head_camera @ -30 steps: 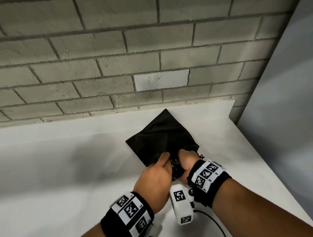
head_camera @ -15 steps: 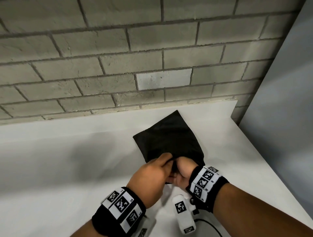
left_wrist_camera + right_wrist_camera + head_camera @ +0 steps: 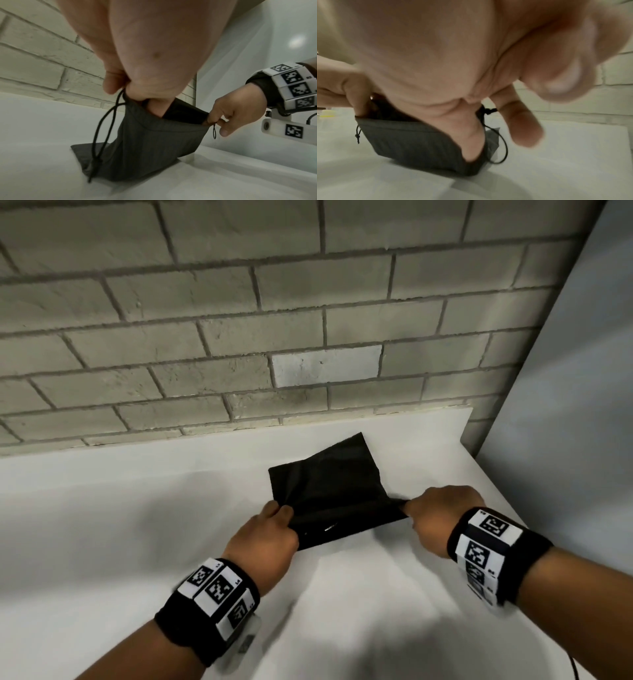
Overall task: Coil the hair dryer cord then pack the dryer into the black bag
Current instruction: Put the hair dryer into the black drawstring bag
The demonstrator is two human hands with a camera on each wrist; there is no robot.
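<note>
Both hands pinch the rim of the black bag (image 3: 325,491) and pull its mouth wide: the left hand (image 3: 265,537) curls round one corner of the opening, the right hand (image 3: 436,517) nips the other. Soft and light, the cloth sags between them, its far end lying flat on the white bench (image 3: 102,525) near the brick wall (image 3: 239,320). A thin drawstring (image 3: 102,128) hangs loose on the left side and looks apt to snag. No hair dryer shows in any view. The stitched rim seems the surest hold; the cloth below would likely slip and bunch.
</note>
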